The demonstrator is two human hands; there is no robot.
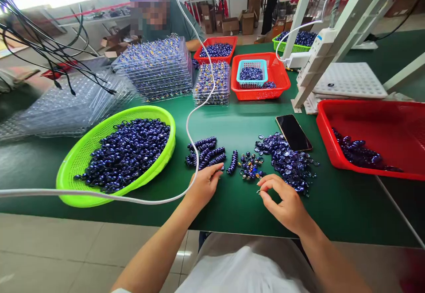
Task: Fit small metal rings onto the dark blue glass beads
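My left hand (204, 186) is closed in a pinch beside rows of stacked dark blue, shiny round pieces (207, 153); what sits at its fingertips is too small to make out. A single short row of the same pieces (233, 162) lies just right of those fingertips. My right hand (285, 202) pinches a tiny shiny piece (258, 191) between thumb and forefinger, its kind unclear. Just beyond it is a small heap of blue and gold-coloured parts (250, 167). Loose dark blue discs (288, 164) spread out to the right of that heap.
A green basket (63, 175) of dark looped pieces stands left, a red tray (381, 127) right. A phone (294, 132) touches the discs. Stacked clear trays (159, 74) and a red basket (282, 80) stand behind. A white cable (187, 129) crosses the view. A person (182, 27) sits opposite.
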